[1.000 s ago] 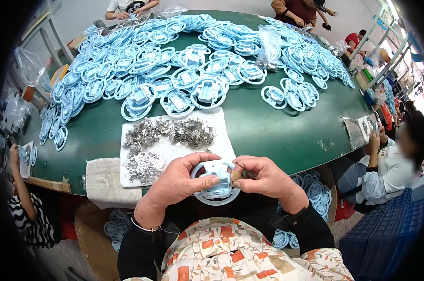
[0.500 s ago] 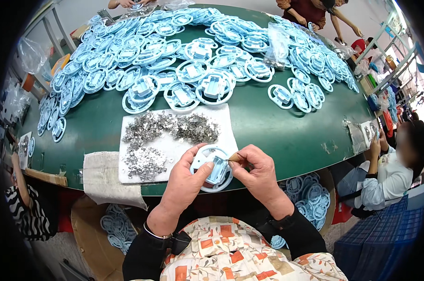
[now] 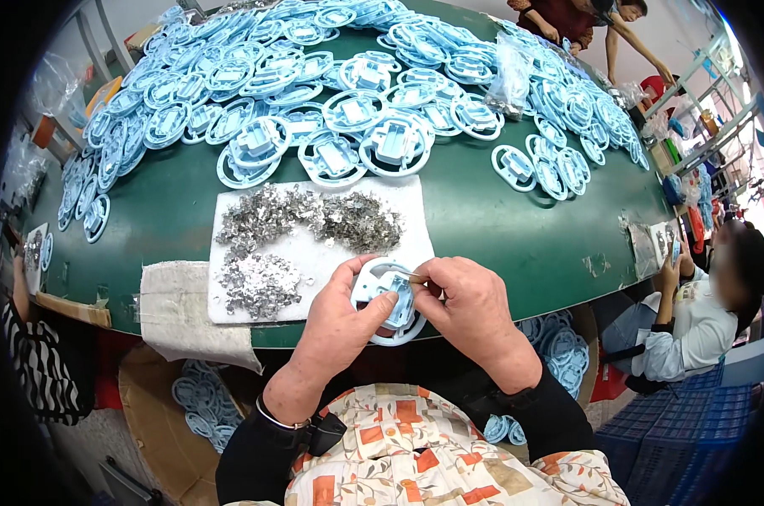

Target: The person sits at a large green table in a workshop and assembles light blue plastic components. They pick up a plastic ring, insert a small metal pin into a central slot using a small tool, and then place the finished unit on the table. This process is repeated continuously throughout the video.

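Observation:
My left hand [image 3: 330, 319] is closed around the left rim of a light-blue round plastic part [image 3: 402, 310], its thumb lying over the raised middle. The part is tilted at the table's near edge. On its right side my right hand [image 3: 470, 302] is closed in a pinch, fingertips against the part. A thin sliver shows by those fingertips, but what they hold is too small to make out. Just beyond the hands, a white pad [image 3: 319, 282] carries heaps of small metal clips or plates [image 3: 361, 221], with a brighter, looser heap [image 3: 260, 285] nearer me.
A large heap of similar blue parts [image 3: 268, 72] covers the far side of the green table [image 3: 483, 236]. A plastic bag [image 3: 508, 80] lies among them. Grey cloth [image 3: 180, 299] hangs over the front edge. Cardboard boxes [image 3: 154, 405] below hold more parts. Other people work around the table.
My right hand has turned, its knuckles now facing up more, and its fingers lie closer over the part. A brown pointed tip seen between them is now hidden. The whole view has shifted slightly.

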`<state>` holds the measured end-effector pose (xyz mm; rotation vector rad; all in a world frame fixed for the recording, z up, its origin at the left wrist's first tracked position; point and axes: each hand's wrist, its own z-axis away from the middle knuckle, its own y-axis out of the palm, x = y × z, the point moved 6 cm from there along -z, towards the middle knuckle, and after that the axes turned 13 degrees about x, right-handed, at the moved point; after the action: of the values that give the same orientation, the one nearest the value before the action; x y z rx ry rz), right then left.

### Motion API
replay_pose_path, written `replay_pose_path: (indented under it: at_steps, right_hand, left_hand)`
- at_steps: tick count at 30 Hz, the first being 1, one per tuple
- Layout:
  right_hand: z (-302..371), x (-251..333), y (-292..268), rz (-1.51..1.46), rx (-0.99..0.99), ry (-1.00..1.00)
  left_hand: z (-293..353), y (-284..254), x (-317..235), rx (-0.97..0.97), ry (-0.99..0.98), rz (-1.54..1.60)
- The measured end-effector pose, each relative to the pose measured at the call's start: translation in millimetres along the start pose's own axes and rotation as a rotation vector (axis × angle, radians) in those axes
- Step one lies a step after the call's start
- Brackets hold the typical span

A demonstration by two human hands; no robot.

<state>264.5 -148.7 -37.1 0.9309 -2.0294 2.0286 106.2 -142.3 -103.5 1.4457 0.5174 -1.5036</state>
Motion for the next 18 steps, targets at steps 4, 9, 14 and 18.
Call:
replay_pose_path:
  at_steps: [4,9,14,18]
  right_hand:
    - [0,-2,-2,-0.135,0.027,0.044]
    - [-3,-14,13,-0.274,0.04,0.058]
    - [-2,-14,3,-0.333,0.052,0.12]
    - [13,-39,18,-0.684,0.057,0.159]
  left_hand:
    - [0,-2,2,-0.004,0.015,0.007]
    - [-1,0,-1,0.004,-0.013,-0.001]
    - [1,-1,-1,0.015,0.004,0.028]
    - [4,1,-6,0.095,0.049,0.208]
